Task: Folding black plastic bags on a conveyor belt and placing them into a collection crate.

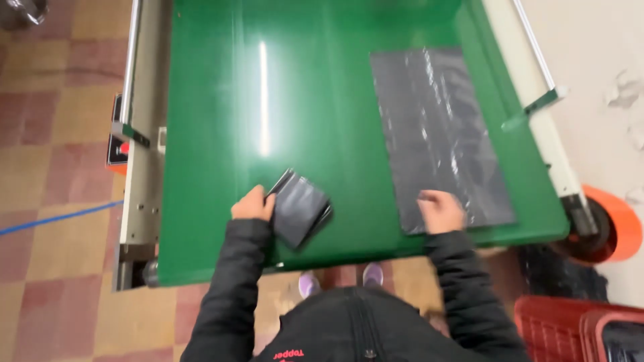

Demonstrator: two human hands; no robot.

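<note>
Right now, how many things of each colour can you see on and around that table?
Green: 1, the table top
Dark grey: 2, the flat plastic sheet under the right hand, and the folded bundle in the left hand
Orange: 1, the wheel
Red: 1, the crate
Total: 5

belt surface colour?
Green, glossy belt, clearest in the head view; both hands rest on dark plastic bags there.

A flat dark grey plastic bag (439, 137), long and rectangular, is laid on the right half of the green bench (221, 134). A folded stack of dark bags (300, 209) is located near the front edge.
</note>
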